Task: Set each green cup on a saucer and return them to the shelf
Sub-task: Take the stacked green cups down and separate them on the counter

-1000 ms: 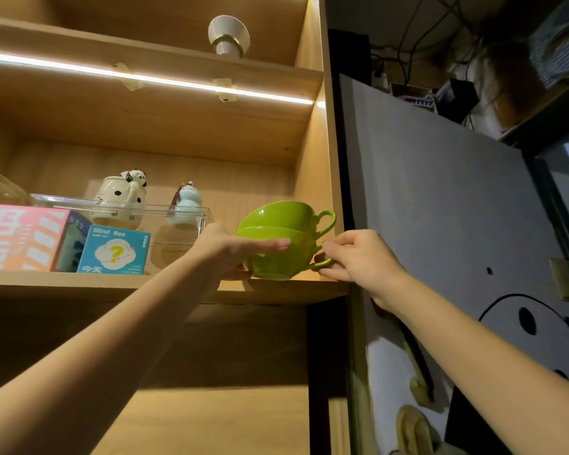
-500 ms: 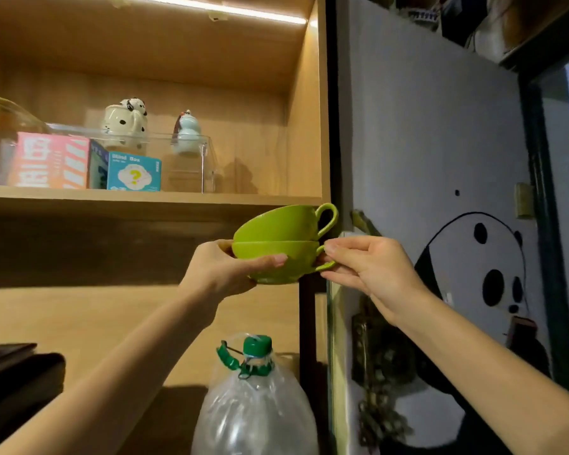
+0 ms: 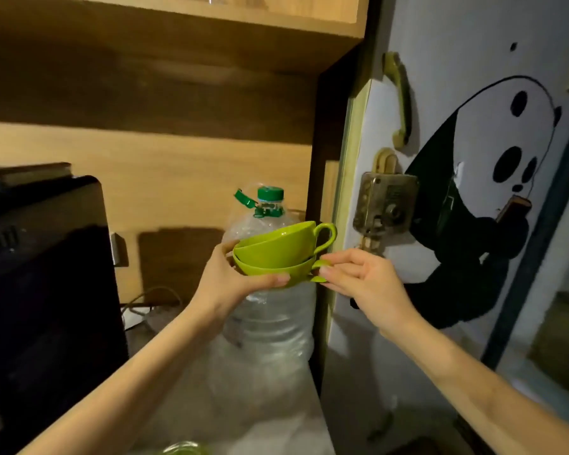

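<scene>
Two green cups are nested one inside the other, held in the air in front of a large water bottle. The upper cup [image 3: 286, 244] tilts slightly, its handle pointing right. The lower cup [image 3: 276, 272] is cradled from the left by my left hand [image 3: 234, 280], thumb across its front. My right hand [image 3: 358, 277] pinches the lower cup's handle from the right. The wooden shelf [image 3: 211, 11] runs along the top edge, well above the cups. No saucer is clearly in view.
A large clear water bottle [image 3: 270, 323] with a green cap stands just behind and below the cups. A black appliance [image 3: 40, 274] fills the left. A door with a panda drawing [image 3: 473, 192] and a brass lock [image 3: 385, 205] is at the right.
Both hands have lifted the stacked cups off the shelf and brought them down, away from it. The view has dropped from the shelf to the counter level.
</scene>
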A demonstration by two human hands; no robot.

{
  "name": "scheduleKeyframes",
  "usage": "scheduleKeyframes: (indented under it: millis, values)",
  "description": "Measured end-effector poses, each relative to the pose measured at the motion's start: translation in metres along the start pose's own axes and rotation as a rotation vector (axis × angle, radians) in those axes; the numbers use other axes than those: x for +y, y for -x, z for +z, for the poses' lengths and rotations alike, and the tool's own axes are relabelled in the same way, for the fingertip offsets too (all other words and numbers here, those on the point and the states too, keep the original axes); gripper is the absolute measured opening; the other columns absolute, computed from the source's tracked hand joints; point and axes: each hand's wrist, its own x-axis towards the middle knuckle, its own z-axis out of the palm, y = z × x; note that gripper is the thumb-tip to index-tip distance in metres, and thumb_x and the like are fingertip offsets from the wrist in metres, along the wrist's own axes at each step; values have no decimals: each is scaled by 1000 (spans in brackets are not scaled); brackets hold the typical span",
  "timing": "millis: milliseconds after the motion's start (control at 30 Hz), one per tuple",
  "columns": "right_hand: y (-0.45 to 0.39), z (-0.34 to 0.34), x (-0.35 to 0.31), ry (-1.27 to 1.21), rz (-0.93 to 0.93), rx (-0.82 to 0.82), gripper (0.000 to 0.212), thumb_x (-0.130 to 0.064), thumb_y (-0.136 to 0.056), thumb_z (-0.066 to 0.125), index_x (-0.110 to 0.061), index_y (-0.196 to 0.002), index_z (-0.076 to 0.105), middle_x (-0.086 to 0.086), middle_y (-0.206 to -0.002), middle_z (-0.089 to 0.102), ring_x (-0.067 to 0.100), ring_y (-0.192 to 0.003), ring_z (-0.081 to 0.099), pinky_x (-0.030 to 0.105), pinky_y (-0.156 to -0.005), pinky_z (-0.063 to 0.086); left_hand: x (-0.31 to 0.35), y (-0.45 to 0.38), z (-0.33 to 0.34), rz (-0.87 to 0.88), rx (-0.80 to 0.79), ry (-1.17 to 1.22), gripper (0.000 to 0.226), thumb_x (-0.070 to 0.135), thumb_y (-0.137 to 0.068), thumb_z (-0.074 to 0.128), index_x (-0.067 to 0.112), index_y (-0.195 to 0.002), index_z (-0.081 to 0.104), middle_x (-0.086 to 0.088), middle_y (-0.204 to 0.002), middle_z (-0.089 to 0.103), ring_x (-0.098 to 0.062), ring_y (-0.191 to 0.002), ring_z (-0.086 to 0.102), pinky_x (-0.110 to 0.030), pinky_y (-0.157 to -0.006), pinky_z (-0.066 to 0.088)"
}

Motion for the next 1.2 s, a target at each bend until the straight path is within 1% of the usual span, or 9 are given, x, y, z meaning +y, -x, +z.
scheduleKeyframes:
  millis: [200,433,633,700,833,900,1033,1133,1200]
  values:
    - [41,14,62,134,17,-24,19,-1,-76,67,-19,-81,67,-19,-59,71,-5,-69,68,7,-67,51,-72,40,-6,-72,-9,71,107,25,-20,84,20,-118,39,5,-112,58,-6,-100,60,-18,-76,54]
    - [83,24,133,184,167,-60,23,1,-71,71,-19,-82,69,-22,-59,70,-5,-69,68,9,-70,53,-151,82,-15,-172,-86,-45,125,49,-12,87,20,-124,38,-1,-126,53,-4,-109,54,-11,-78,49]
    - [119,31,202,172,363,13,27,8,-65,73,-17,-67,65,-24,-54,69,-15,-58,60,3,-60,46,-211,111,-12,-275,-138,-81,128,50,-10,87,17,-123,36,-3,-126,51,-1,-108,52,-8,-83,46]
    - [130,32,220,184,422,23,30,8,-64,74,-20,-62,64,-22,-53,69,-14,-57,59,4,-58,45,-229,120,-10,-308,-159,-102,127,48,-11,88,16,-122,35,-1,-124,51,-2,-108,52,-8,-86,46]
    - [146,30,249,180,527,37,31,10,-64,73,-19,-63,64,-22,-50,68,-14,-54,58,4,-56,46,-254,134,-5,-378,-185,-156,114,30,-17,88,22,-119,35,6,-119,51,-14,-113,52,-25,-96,47]
    - [151,29,258,202,560,25,31,8,-64,74,-21,-65,64,-26,-50,67,-16,-54,58,4,-56,45,-263,139,-2,-396,-199,-194,112,32,-18,87,25,-116,34,12,-115,50,-13,-113,50,-18,-93,45]
    - [160,27,272,282,577,17,34,3,-62,77,-27,-61,63,-27,-51,67,-16,-55,57,7,-57,45,-277,149,1,-417,-188,-245,117,45,-16,89,25,-118,36,2,-119,54,-20,-116,53,-39,-99,46]
    - [164,26,277,289,563,25,32,2,-61,78,-27,-61,64,-24,-55,69,-12,-57,59,12,-60,46,-279,150,2,-393,-177,-278,102,37,-23,87,33,-112,38,8,-115,54,-16,-112,53,-31,-97,45]
    - [164,26,279,285,557,29,32,1,-61,78,-27,-61,64,-24,-56,69,-10,-57,59,12,-61,46,-280,150,2,-393,-177,-288,103,36,-24,86,30,-115,37,7,-115,54,-17,-113,53,-29,-96,44]
